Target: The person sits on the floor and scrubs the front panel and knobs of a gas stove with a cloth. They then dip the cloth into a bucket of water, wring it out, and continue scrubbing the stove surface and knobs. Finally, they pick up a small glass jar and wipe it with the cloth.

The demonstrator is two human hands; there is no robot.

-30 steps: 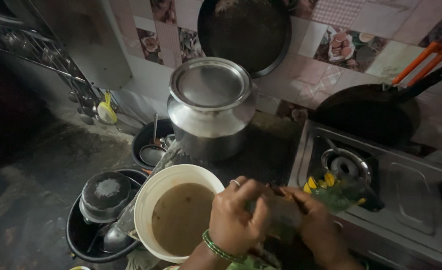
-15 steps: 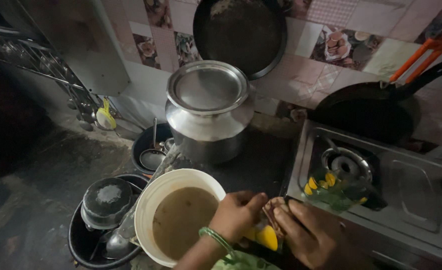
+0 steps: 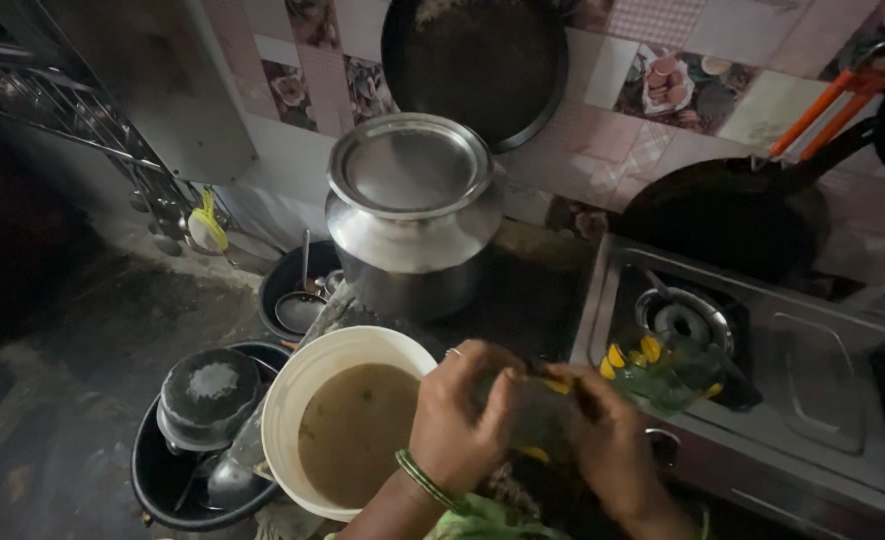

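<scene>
The steel pot (image 3: 410, 215) stands at the back of the dark desk (image 3: 522, 300). In front of it sits the white bucket (image 3: 347, 420) of brown liquid. Right of the bucket, both hands, left (image 3: 459, 415) and right (image 3: 612, 445), grip a clear printed packet (image 3: 652, 372); its long axis runs rightward toward the stove (image 3: 762, 370).

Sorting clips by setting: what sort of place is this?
Most likely a home kitchen: a gas stove, a lidded steel pot and pans against the tiled wall.
</scene>
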